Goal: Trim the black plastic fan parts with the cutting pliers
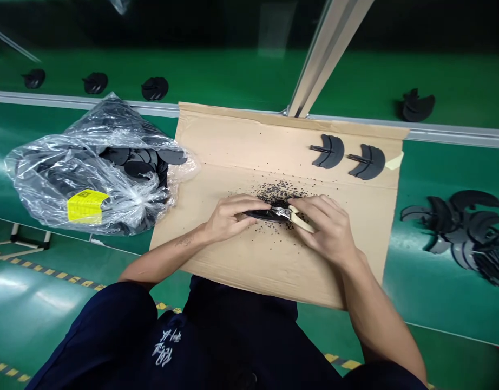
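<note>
Over the middle of a cardboard sheet [217,254], my left hand [233,216] is closed around the left end of a dark curved plastic part [269,215]. Cream-handled nippers [300,221] are gripped in my right hand [326,227], and their metal jaws meet the part's near right side. How far the jaws are closed is too small to tell. Small black plastic scraps [280,189] lie scattered around and beyond the part. My fingers hide some of the part and of the nipper handles.
A clear plastic bag [50,179] of dark parts with a yellow label lies at left. Two fan-shaped parts [329,151] rest on the cardboard's far right. A pile of similar parts [464,227] sits on the green surface at right. A metal post [326,59] rises behind the cardboard.
</note>
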Motion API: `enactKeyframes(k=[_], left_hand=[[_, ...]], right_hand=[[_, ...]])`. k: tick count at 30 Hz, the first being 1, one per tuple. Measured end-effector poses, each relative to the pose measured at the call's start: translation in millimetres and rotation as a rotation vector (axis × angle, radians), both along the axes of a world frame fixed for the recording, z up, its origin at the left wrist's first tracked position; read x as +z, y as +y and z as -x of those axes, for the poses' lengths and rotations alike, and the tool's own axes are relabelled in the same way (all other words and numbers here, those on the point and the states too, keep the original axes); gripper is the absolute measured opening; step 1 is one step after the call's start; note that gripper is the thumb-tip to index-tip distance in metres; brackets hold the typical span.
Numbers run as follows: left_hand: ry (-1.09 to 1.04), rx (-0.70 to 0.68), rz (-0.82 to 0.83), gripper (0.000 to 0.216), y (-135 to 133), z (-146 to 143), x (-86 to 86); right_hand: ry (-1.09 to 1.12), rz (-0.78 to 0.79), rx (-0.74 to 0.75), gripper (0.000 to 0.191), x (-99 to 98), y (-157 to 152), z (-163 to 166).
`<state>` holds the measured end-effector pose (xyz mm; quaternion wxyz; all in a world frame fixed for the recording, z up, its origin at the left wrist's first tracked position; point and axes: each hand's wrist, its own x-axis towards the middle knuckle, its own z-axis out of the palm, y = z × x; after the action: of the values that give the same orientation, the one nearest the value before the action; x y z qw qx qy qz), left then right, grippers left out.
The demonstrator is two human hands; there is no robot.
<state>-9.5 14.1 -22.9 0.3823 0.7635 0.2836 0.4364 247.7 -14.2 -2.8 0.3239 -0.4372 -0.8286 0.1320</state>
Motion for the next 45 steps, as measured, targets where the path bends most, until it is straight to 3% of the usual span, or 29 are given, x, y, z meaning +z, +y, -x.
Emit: enactKeyframes(k=[17,25,32,37,41,45], left_hand=[[0.005,-0.027,-0.047,0.027,-2,1,-0.7],[-0.024,-0.033,-0.112,0.028,-2,-1,-3.3],[0.003,-0.057,-0.118,0.030,-2,-2,4.8],[0.136,-0.101,-0.136,0.041,-3,-1,4.2],[0.222,-0.080,-0.069,0.039,-4,-2,3.8],[0.184,-0.010,0.183,0.035,-5,-4,7.0]], right_hand=[[-0.028,-0.048,0.008,0.032,-3.2,-3,4],[-0.169,-0.210,-0.045,0.015,3.3,-6,12],[0.145,0.084,0.019,0.017,-1.4,-4,8],[-0.121,-0.072,-0.112,0.019,-6.0,-2,4],[-0.247,-0.098,-0.139,0.022,-4.1,-3,5],[-0.262,0.010,-0.166,0.029,3.4,-1,-2]])
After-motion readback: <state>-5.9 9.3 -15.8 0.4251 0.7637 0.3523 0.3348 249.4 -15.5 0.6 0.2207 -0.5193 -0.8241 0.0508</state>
